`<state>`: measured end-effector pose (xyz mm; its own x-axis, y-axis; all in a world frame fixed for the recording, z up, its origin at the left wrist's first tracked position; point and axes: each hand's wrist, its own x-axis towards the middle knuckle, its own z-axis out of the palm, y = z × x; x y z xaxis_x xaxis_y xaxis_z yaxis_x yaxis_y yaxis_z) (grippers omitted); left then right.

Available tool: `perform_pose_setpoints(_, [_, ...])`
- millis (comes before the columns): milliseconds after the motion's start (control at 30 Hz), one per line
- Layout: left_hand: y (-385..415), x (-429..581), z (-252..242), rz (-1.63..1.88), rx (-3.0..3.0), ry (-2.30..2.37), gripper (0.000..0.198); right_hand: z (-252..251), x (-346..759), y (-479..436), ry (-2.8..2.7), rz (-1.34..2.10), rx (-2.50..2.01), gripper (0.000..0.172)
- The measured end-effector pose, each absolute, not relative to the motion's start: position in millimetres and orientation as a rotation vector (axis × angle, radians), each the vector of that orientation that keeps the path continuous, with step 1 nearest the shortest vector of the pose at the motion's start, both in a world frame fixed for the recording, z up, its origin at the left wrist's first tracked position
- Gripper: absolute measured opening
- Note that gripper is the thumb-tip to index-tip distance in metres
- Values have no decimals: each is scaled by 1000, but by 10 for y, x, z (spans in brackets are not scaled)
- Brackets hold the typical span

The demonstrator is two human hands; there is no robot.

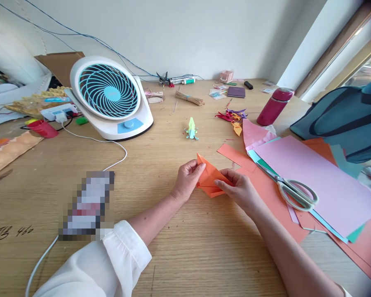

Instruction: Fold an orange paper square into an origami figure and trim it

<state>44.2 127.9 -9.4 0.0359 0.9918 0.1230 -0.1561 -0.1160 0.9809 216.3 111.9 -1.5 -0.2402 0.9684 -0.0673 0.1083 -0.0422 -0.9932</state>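
A folded piece of orange paper (210,178) lies on the wooden desk (179,247) in front of me, with one pointed flap sticking up. My left hand (188,179) pinches its left side near the raised point. My right hand (239,188) pinches its right edge with thumb and forefinger. Both hands rest low over the desk.
Scissors (292,190) lie on pink and orange paper sheets (315,181) to the right. A small green paper figure (191,129), paper scraps (233,117), a red bottle (274,106), a white-blue fan (109,97) with its cable, a bundle of sticks (189,98) and a blue bag (349,117) stand further off.
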Motion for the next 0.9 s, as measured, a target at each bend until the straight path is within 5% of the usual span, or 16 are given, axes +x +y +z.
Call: perform_pose_setpoints(900, [1229,471,95,1315,972,745,19,-32,2076,1027,-1865,1072,-1438,28])
